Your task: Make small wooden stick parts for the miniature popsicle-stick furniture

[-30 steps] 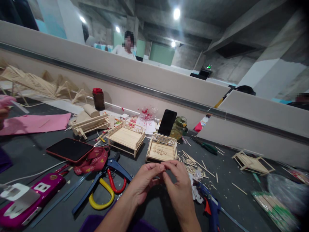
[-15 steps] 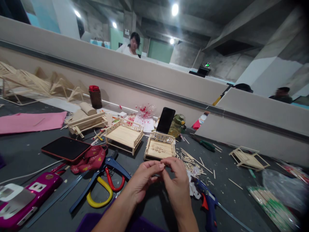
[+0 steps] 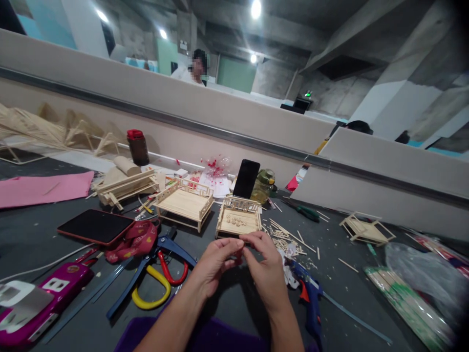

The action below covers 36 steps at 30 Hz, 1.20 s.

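Observation:
My left hand (image 3: pixel 214 264) and my right hand (image 3: pixel 264 268) meet fingertip to fingertip just above the dark table, pinching something very small between them; the piece itself is too small to make out. Right behind my fingers sits a small wooden stick tray (image 3: pixel 238 222) with tiny bits inside. A larger miniature stick bed (image 3: pixel 184 201) stands to its left. Loose thin sticks (image 3: pixel 289 237) lie scattered to the right of my hands. A blue glue gun (image 3: pixel 311 298) lies by my right wrist.
Blue, yellow and red handled cutters (image 3: pixel 161 276) lie left of my hands, beside a red phone (image 3: pixel 95 226) and a magenta power strip (image 3: pixel 40 303). A black phone (image 3: pixel 246 178) leans upright behind the tray. A stick bundle in plastic (image 3: pixel 406 298) lies far right. A person stands beyond the partition.
The view has shifted slightly, so the table items sit a little lower left. My hands stay together, fingers working the same small piece.

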Each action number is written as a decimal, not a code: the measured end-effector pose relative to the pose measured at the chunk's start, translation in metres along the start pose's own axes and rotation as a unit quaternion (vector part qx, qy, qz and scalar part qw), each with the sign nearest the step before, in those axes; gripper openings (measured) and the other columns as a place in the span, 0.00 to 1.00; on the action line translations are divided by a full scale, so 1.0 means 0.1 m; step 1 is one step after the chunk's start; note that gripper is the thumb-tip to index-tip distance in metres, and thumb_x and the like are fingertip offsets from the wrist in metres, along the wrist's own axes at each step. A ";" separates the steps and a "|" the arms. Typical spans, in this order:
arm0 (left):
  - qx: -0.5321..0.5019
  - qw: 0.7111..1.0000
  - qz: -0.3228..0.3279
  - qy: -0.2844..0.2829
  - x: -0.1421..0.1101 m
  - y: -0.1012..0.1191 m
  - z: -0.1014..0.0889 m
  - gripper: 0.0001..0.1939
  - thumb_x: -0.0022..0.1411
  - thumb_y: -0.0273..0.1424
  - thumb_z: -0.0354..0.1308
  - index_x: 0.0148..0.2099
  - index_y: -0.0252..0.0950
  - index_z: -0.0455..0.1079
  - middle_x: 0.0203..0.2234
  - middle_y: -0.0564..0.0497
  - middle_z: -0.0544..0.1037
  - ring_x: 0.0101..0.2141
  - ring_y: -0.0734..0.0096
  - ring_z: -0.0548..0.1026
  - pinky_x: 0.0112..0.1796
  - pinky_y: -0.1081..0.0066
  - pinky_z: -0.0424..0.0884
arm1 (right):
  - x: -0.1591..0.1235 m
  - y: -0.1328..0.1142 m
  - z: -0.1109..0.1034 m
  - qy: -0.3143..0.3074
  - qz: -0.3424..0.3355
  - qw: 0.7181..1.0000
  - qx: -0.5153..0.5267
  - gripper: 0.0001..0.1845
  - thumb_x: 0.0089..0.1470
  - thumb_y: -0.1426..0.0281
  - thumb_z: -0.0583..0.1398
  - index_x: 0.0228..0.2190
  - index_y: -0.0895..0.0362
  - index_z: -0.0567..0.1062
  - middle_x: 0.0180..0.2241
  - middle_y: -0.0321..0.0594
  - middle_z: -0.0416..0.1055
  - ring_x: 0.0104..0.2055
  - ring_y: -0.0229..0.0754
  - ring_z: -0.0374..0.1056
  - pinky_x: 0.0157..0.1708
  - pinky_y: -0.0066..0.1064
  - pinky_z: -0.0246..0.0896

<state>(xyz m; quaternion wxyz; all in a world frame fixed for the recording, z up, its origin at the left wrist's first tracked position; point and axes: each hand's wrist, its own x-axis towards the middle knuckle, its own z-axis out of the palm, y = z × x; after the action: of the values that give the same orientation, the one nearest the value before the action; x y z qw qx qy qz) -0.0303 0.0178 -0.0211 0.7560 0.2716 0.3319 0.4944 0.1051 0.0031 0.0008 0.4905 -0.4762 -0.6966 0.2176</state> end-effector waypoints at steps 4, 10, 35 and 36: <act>-0.061 0.997 -0.031 -0.032 -0.02 0.03 0.02 0.16 0.53 0.41 0.66 0.34 0.32 0.77 0.28 0.48 0.77 0.30 0.71 0.72 0.36 0.69 0.70 | 0.03 -0.03 0.02 0.030 0.032 0.996 0.072 0.09 0.53 0.76 0.60 0.36 0.53 0.77 0.37 0.37 0.70 0.39 0.40 0.67 0.38 0.30 0.63; -0.060 0.997 -0.014 -0.038 -0.01 0.01 0.02 0.10 0.53 0.32 0.68 0.35 0.30 0.77 0.29 0.47 0.78 0.31 0.71 0.73 0.36 0.69 0.71 | 0.04 -0.04 0.03 0.030 0.038 0.995 0.085 0.11 0.51 0.78 0.60 0.36 0.53 0.77 0.37 0.36 0.71 0.39 0.39 0.67 0.38 0.28 0.62; -0.099 0.993 0.028 0.054 0.01 0.11 0.00 0.08 0.58 0.32 0.64 0.35 0.31 0.77 0.33 0.45 0.79 0.33 0.70 0.76 0.42 0.64 0.75 | -0.05 -0.14 -0.29 0.372 0.118 0.919 0.056 0.15 0.61 0.61 0.54 0.39 0.57 0.75 0.18 0.30 0.64 0.17 0.34 0.58 0.19 0.26 0.55; -0.109 0.993 0.028 0.044 0.00 0.12 -0.01 0.10 0.60 0.34 0.61 0.36 0.31 0.77 0.36 0.44 0.80 0.37 0.68 0.76 0.44 0.62 0.74 | -0.07 -0.19 -0.35 0.395 0.116 0.910 0.041 0.16 0.62 0.61 0.53 0.38 0.58 0.75 0.16 0.28 0.61 0.16 0.33 0.56 0.18 0.26 0.53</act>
<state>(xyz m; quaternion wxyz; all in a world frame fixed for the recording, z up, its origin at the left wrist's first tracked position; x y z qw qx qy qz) -0.0379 0.0225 -0.0125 0.7516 0.1744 0.3012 0.5603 0.1280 -0.0171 0.0266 0.7160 -0.5803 -0.3760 0.0958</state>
